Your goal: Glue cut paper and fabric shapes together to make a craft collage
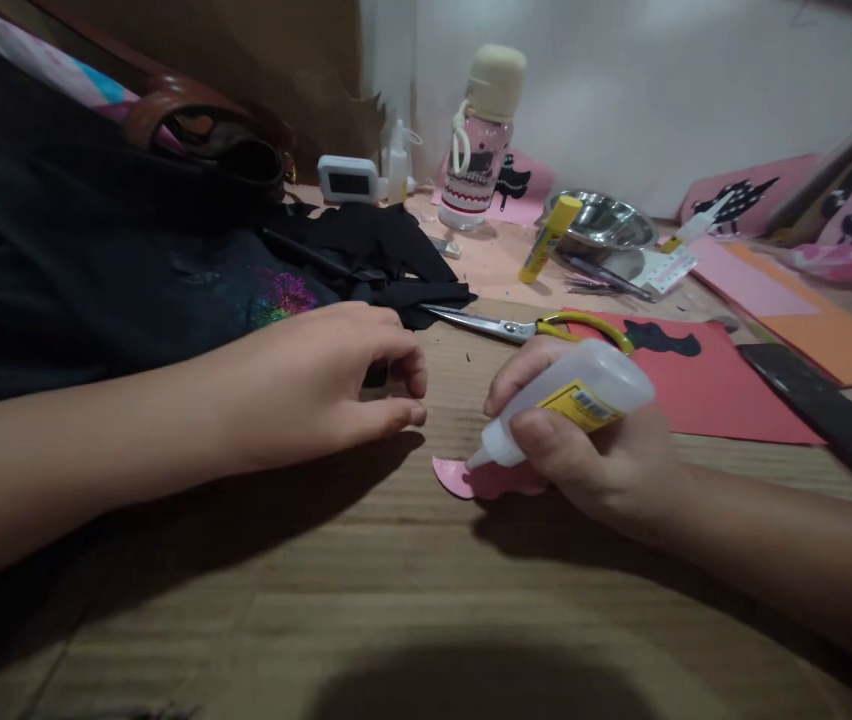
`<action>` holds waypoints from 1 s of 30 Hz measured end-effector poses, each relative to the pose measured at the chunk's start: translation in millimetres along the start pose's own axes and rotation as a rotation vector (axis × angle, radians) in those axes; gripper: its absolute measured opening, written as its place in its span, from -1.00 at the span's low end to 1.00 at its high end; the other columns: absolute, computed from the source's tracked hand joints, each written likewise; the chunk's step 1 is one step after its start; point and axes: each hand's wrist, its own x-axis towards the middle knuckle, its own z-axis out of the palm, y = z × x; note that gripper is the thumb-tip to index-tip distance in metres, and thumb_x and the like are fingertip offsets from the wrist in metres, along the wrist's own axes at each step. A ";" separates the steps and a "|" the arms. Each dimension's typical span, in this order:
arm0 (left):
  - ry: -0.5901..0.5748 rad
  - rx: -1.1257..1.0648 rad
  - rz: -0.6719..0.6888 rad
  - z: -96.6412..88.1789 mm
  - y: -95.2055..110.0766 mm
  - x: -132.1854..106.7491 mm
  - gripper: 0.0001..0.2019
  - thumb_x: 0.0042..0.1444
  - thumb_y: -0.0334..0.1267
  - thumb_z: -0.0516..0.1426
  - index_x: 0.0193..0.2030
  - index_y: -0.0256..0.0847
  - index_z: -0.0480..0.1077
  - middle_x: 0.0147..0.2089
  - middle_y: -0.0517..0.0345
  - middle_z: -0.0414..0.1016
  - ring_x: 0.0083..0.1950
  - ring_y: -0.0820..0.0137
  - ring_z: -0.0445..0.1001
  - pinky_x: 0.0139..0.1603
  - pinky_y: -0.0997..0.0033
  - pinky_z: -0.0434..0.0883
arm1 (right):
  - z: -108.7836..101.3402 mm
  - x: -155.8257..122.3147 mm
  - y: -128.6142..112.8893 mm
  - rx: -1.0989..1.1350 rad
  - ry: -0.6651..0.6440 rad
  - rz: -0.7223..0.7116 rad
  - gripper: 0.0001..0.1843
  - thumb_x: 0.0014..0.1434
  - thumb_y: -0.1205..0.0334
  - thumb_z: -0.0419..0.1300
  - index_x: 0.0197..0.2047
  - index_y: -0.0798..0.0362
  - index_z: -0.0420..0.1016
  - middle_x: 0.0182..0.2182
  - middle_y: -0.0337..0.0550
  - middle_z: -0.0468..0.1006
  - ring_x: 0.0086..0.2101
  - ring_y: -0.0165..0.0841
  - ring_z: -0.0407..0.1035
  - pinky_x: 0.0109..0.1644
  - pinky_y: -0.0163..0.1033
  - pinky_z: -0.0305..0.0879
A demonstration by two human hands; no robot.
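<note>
My right hand (583,450) is wrapped round a white glue bottle (568,400) with a yellow label, tipped so its nozzle touches a small pink paper cutout (463,480) on the wooden table (396,600). My left hand (321,385) rests on the table to the left, fingers curled and pinched together near the edge of black paper (396,260); what they hold, if anything, is hidden. Scissors (516,327) with yellow handles lie just behind both hands.
A red sheet (726,390) with a black shape lies right. Behind stand a yellow glue stick (550,238), a steel bowl (606,222), a patterned bottle (480,140), a white device (349,180). Pink and orange sheets (808,310) lie far right; dark bags (96,250) fill the left.
</note>
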 end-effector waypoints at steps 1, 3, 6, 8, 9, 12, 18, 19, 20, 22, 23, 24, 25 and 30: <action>-0.019 -0.021 0.005 1.8 -6.2 5.7 -0.86 0.15 -0.09 0.24 -0.24 -0.06 0.51 -0.16 0.17 0.56 -0.14 0.23 0.54 -0.09 0.27 0.47 | 0.6 -0.2 0.3 -0.005 -0.012 -0.011 -0.83 0.23 0.17 0.37 -0.28 -0.02 0.45 -0.53 -0.38 0.54 -0.59 -0.50 0.42 -0.59 -0.41 0.27; -0.051 -0.083 0.026 9.4 -12.3 10.9 -0.80 0.16 -0.06 0.22 -0.16 -0.10 0.47 0.05 0.06 0.52 0.12 0.12 0.48 0.14 0.15 0.42 | 3.4 0.8 0.0 -0.007 -0.030 -0.037 -0.82 0.20 0.21 0.40 -0.28 -0.02 0.45 -0.48 -0.37 0.55 -0.52 -0.49 0.46 -0.53 -0.43 0.32; -0.067 -0.161 0.017 20.0 -10.6 8.6 -0.76 0.20 -0.03 0.19 -0.13 -0.13 0.42 0.17 -0.04 0.43 0.25 0.06 0.38 0.26 0.03 0.36 | 9.4 3.3 -0.7 0.022 -0.037 -0.048 -0.79 0.16 0.25 0.43 -0.30 -0.01 0.44 -0.42 -0.36 0.56 -0.44 -0.49 0.50 -0.48 -0.44 0.34; -0.082 -0.171 0.006 23.9 -7.5 5.8 -0.74 0.20 -0.02 0.19 -0.12 -0.15 0.42 0.20 -0.07 0.40 0.27 0.03 0.36 0.27 -0.01 0.34 | 12.2 4.0 -0.1 0.023 -0.043 -0.041 -0.77 0.16 0.23 0.44 -0.32 0.00 0.43 -0.42 -0.36 0.55 -0.46 -0.50 0.48 -0.48 -0.44 0.32; -0.084 -0.168 0.004 25.5 -6.5 4.9 -0.73 0.18 -0.03 0.20 -0.11 -0.15 0.42 0.23 -0.09 0.38 0.30 0.01 0.33 0.29 -0.03 0.33 | 12.9 4.1 0.7 0.011 -0.047 -0.038 -0.76 0.17 0.20 0.44 -0.32 0.00 0.43 -0.43 -0.36 0.54 -0.47 -0.51 0.46 -0.48 -0.43 0.32; -0.077 -0.166 0.012 30.8 -6.2 4.3 -0.74 0.14 -0.04 0.23 -0.14 -0.15 0.41 0.28 -0.15 0.32 0.37 -0.03 0.26 0.35 -0.08 0.26 | 13.4 3.6 3.5 -0.051 -0.056 -0.038 -0.72 0.21 0.09 0.42 -0.33 0.02 0.43 -0.48 -0.37 0.49 -0.51 -0.50 0.41 -0.46 -0.41 0.32; -0.062 -0.179 0.029 37.1 -7.0 5.4 -0.70 0.12 -0.03 0.22 -0.09 -0.15 0.41 0.27 -0.18 0.32 0.40 -0.01 0.21 0.38 -0.12 0.22 | 15.6 3.9 5.6 -0.122 -0.039 -0.097 -0.74 0.26 0.07 0.37 -0.30 0.04 0.45 -0.40 -0.32 0.52 -0.44 -0.49 0.40 -0.39 -0.38 0.31; -0.069 -0.183 0.023 36.8 -6.6 5.7 -0.69 0.11 -0.02 0.21 -0.09 -0.15 0.42 0.27 -0.18 0.32 0.38 -0.02 0.23 0.37 -0.13 0.24 | 16.2 3.8 5.3 -0.129 -0.039 -0.090 -0.73 0.26 0.07 0.38 -0.30 0.05 0.44 -0.40 -0.31 0.52 -0.44 -0.48 0.40 -0.39 -0.37 0.31; -0.077 -0.188 0.015 36.4 -6.2 6.1 -0.68 0.11 0.00 0.20 -0.11 -0.15 0.42 0.27 -0.19 0.32 0.36 -0.03 0.25 0.35 -0.14 0.25 | 16.7 3.6 4.9 -0.132 -0.042 -0.079 -0.72 0.25 0.07 0.39 -0.30 0.05 0.44 -0.41 -0.31 0.51 -0.45 -0.47 0.40 -0.39 -0.36 0.31; -0.081 -0.199 0.003 35.7 -5.5 6.7 -0.67 0.08 0.02 0.19 -0.13 -0.15 0.42 0.25 -0.20 0.32 0.35 -0.05 0.26 0.35 -0.16 0.24 | 17.3 3.1 3.9 -0.124 -0.051 -0.060 -0.69 0.22 0.04 0.40 -0.33 0.05 0.42 -0.44 -0.30 0.51 -0.46 -0.45 0.40 -0.40 -0.34 0.31; -0.080 -0.202 -0.001 35.6 -5.3 7.0 -0.67 0.06 0.02 0.19 -0.13 -0.15 0.42 0.25 -0.20 0.32 0.36 -0.06 0.25 0.36 -0.17 0.23 | 17.2 2.9 3.3 -0.119 -0.056 -0.053 -0.68 0.22 0.03 0.40 -0.34 0.05 0.42 -0.45 -0.30 0.51 -0.46 -0.44 0.41 -0.40 -0.34 0.32; -0.079 -0.204 -0.003 35.6 -5.1 7.2 -0.66 0.06 0.02 0.20 -0.12 -0.16 0.41 0.26 -0.21 0.32 0.37 -0.07 0.24 0.37 -0.18 0.22 | 17.0 2.8 2.4 -0.115 -0.062 -0.047 -0.68 0.22 0.04 0.40 -0.34 0.05 0.42 -0.46 -0.30 0.52 -0.46 -0.43 0.42 -0.40 -0.33 0.32; -0.080 -0.205 -0.005 35.6 -5.0 7.3 -0.65 0.05 0.02 0.20 -0.12 -0.16 0.41 0.26 -0.21 0.31 0.37 -0.07 0.23 0.37 -0.18 0.22 | 16.5 2.8 1.5 -0.114 -0.066 -0.039 -0.69 0.23 0.04 0.40 -0.34 0.05 0.43 -0.46 -0.30 0.53 -0.46 -0.43 0.42 -0.40 -0.34 0.32; -0.082 -0.194 -0.014 34.6 -4.9 6.9 -0.68 0.05 0.03 0.21 -0.17 -0.14 0.39 0.28 -0.19 0.32 0.33 -0.09 0.26 0.34 -0.22 0.25 | 12.5 3.1 -3.9 -0.104 -0.089 -0.024 -0.73 0.23 0.12 0.38 -0.37 0.03 0.42 -0.50 -0.34 0.52 -0.50 -0.46 0.41 -0.42 -0.37 0.33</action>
